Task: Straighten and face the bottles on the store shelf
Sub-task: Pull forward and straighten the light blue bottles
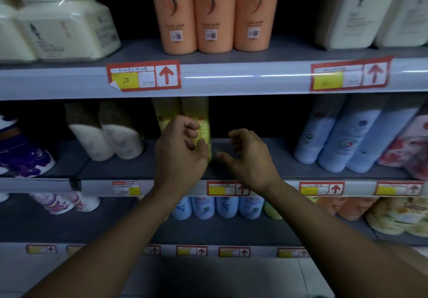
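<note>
Fingers: left hand (179, 149) curled against the yellow bottles (203, 131); right hand (247, 156) loosely spread, empty.
Handling: probably light, smooth plastic — grip mid-body.

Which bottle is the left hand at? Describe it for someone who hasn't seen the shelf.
Middle shelf, centre, under the three orange bottles. Two yellow bottles stand together; it's the right one, at the left hand's fingers. Neighbours are white bottles leftward and blue bottles rightward.

1 head camera faces forward, close to the middle shelf (143, 170).
</note>
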`<state>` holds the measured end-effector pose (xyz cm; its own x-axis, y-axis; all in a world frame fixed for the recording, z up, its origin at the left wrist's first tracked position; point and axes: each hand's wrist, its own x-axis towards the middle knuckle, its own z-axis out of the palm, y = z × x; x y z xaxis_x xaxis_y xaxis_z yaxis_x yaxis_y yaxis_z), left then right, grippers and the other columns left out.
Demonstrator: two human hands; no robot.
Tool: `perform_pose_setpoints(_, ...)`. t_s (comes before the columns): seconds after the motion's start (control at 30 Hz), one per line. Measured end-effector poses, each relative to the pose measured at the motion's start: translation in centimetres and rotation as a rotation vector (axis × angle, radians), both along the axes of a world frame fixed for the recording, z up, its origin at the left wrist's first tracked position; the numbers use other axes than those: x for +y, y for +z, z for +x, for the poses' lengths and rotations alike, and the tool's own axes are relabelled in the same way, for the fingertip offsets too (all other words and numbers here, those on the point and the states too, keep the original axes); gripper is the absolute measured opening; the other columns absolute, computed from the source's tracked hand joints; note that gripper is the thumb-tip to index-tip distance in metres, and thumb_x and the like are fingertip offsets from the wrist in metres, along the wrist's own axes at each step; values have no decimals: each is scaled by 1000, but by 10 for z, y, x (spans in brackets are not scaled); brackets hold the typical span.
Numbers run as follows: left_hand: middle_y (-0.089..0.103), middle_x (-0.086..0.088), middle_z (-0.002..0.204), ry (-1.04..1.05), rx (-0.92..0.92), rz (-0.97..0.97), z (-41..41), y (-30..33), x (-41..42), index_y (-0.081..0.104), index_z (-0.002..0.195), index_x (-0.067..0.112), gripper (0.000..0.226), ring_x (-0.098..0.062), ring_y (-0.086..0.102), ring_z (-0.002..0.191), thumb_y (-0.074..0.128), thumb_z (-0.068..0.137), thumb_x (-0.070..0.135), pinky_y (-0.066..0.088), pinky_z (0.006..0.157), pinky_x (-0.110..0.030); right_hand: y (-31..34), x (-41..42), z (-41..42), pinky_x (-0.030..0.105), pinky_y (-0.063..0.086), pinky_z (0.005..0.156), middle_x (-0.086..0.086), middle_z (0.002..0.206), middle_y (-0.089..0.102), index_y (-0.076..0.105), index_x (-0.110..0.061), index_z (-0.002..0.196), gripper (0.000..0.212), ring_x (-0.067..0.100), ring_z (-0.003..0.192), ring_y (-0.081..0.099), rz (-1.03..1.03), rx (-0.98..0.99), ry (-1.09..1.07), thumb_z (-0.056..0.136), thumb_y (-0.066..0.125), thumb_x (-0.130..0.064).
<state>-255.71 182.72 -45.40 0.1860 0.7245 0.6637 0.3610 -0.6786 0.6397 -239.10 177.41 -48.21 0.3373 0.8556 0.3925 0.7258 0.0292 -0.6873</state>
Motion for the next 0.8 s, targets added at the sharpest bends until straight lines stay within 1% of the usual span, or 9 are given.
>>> perform_pose_setpoints(0.07, 58, 4, 85, -39, 51, 18, 14, 2, -10, 58, 98, 19, 23, -13, 58, 65, 68, 80, 9, 51, 60, -33, 5, -11, 11, 42, 56, 88, 2, 113, 61, 61, -17, 125, 51, 17, 97, 64, 13, -10, -2, 83, 82, -35)
perform_pose_setpoints(0.17, 58, 6, 87, -96, 151, 10, 35, 6, -25, 61, 98, 21, 21, -7, 57, 67, 71, 83, 12, 48, 63, -23, 13, -27, 25, 43, 57, 86, 2, 110, 62, 63, -17, 123, 47, 17, 94, 65, 41, -21, -26, 82, 78, -35)
perform_pose_setpoints(0.23, 58, 6, 89, -114, 168, -39, 54, 8, -31, 63, 97, 23, 21, -6, 58, 69, 71, 82, 12, 45, 63, -17, 17, -37, 36, 42, 57, 84, 2, 108, 63, 64, -16, 122, 45, 16, 93, 65, 64, -42, -49, 82, 77, -33)
perform_pose_setpoints(0.3, 60, 8, 92, -129, 155, -98, 78, 8, -34, 63, 95, 26, 22, -4, 58, 69, 71, 81, 11, 46, 64, -15, 21, -48, 47, 40, 56, 84, 2, 107, 62, 64, -16, 122, 43, 16, 94, 65, 73, -59, -69, 84, 77, -28)
perform_pose_setpoints(0.47, 65, 7, 93, -207, 117, -186, 123, -2, -41, 64, 95, 28, 19, -3, 61, 69, 71, 82, 16, 55, 69, -29, 24, -70, 80, 34, 55, 86, 1, 108, 65, 63, -17, 121, 41, 14, 96, 66, 99, -49, -185, 84, 78, -21)
perform_pose_setpoints(0.57, 64, 5, 91, -250, 68, -206, 144, -8, -42, 62, 96, 27, 21, -5, 60, 67, 74, 83, 14, 57, 68, -32, 18, -81, 97, 39, 55, 84, 1, 99, 65, 63, -17, 115, 34, 15, 91, 64, 155, 46, -316, 84, 75, -17)
perform_pose_setpoints(0.63, 63, 4, 90, -269, 48, -213, 156, -12, -41, 61, 97, 27, 24, -7, 60, 67, 75, 83, 14, 57, 68, -34, 14, -87, 106, 39, 53, 83, -1, 97, 65, 61, -18, 111, 28, 13, 88, 63, 211, 97, -422, 85, 72, -14)
perform_pose_setpoints(0.7, 63, 3, 93, -283, 48, -228, 167, -16, -42, 59, 101, 27, 27, -11, 62, 71, 76, 83, 15, 58, 70, -36, 12, -91, 113, 37, 53, 83, -3, 99, 64, 58, -20, 111, 28, 10, 89, 61, 279, 138, -508, 87, 71, -15)
perform_pose_setpoints(0.8, 62, 1, 102, -285, 61, -299, 183, -21, -42, 56, 107, 26, 34, -13, 62, 79, 79, 83, 19, 58, 77, -39, 12, -96, 119, 43, 53, 87, -2, 109, 56, 53, -17, 116, 36, 17, 100, 60, 396, 122, -595, 86, 72, -18)
